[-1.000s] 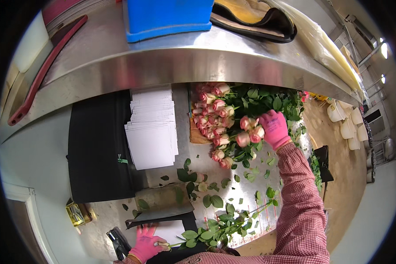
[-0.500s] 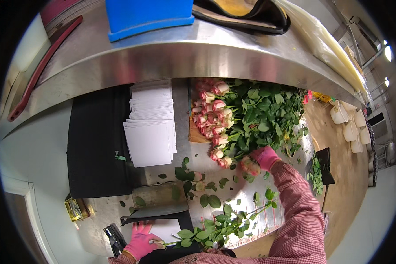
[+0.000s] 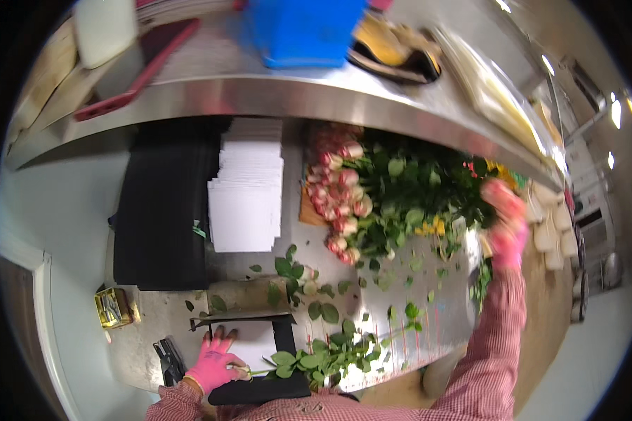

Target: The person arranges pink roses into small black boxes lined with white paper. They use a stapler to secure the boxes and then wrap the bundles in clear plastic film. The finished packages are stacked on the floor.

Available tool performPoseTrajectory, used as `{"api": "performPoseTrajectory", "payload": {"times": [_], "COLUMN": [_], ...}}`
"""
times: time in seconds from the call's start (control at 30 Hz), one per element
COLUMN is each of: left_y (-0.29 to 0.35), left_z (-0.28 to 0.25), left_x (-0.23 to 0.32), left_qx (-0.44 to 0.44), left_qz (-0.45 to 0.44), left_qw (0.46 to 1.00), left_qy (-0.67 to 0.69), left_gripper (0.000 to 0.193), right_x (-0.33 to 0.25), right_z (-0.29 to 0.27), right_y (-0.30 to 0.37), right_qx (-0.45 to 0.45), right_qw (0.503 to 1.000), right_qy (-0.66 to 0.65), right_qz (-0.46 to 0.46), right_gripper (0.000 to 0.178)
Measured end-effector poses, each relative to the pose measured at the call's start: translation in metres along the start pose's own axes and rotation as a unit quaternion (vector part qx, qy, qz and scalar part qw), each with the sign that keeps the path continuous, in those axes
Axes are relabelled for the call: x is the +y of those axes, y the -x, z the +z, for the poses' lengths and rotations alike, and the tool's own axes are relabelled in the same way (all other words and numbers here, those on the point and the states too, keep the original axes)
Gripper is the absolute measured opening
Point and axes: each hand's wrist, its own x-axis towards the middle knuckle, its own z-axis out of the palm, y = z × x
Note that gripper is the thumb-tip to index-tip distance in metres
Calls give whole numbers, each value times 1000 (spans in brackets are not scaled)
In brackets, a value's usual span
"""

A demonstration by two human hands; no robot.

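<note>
Pink-gloved left fingers [image 3: 222, 345], spread, on white paper [image 3: 258, 342]

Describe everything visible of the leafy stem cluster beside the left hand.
The leafy stem cluster is green, with many oval leaves along slender stems; overlap hides how many stems there are. It lies roughly sideways, its pale end at the pink-gloved left hand, though whether it is gripped is unclear. It crosses the lower edge of a white sheet and black material, spreading rightward over the metal worktable.
</note>
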Motion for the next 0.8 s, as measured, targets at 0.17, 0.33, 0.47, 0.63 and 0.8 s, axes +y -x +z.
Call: {"api": "performPoseTrajectory", "payload": {"times": [0.17, 0.33, 0.47, 0.63, 0.8], "left_y": [11, 17, 18, 19, 16], "left_z": [9, 7, 16, 37, 35], "left_x": [-1, -4, -16, -26, -25], "left_qx": [23, 72, 121, 175, 165], "left_qz": [16, 35, 81, 59, 54], "left_qw": [1000, 996, 989, 983, 984], "left_qy": [-9, -31, -26, -15, -28], "left_gripper": [29, 33, 30, 57, 62], "right_x": [-52, -88, 16, 130, 132], "right_z": [106, 227, 302, 319, 330], "right_y": [21, 103, 241, 329, 346], "right_qx": [-242, -476, -695, -686, -699], "right_qw": [753, 739, 659, 666, 590], "right_qy": [574, 449, 287, 289, 404], "right_qz": [-213, -159, 39, 47, 8], "right_gripper": [14, 21, 36, 40, 55]}}
